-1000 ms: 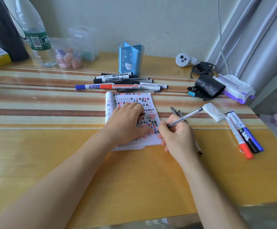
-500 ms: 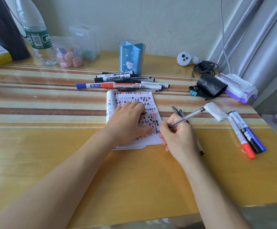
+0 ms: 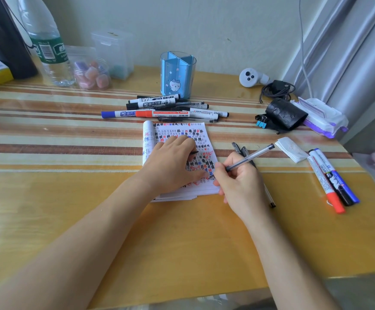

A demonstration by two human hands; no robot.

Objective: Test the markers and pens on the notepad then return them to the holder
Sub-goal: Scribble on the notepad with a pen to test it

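Observation:
A white notepad (image 3: 201,133) covered in black, red and blue marks lies mid-table. My left hand (image 3: 170,163) presses flat on it, and a small black cap shows by its fingers. My right hand (image 3: 238,184) grips a clear gel pen (image 3: 251,156) with its tip on the pad's lower right corner. The blue pen holder (image 3: 177,74) stands behind, with a pile of markers and pens (image 3: 166,108) lying in front of it. Three markers, red, black and blue (image 3: 332,177), lie at the right. Two dark pens (image 3: 241,151) rest beside my right hand.
A water bottle (image 3: 45,41), a clear jar of erasers (image 3: 91,73) and a clear box (image 3: 114,54) stand at the back left. A black roll (image 3: 285,114), blue binder clips (image 3: 261,121), a wipes pack (image 3: 320,117), a folded tissue (image 3: 290,148) and a cable (image 3: 276,89) sit at the right.
My right hand keeps the pen tip on the pad's lower right corner with only slight shifts. My left hand stays pressed on the pad.

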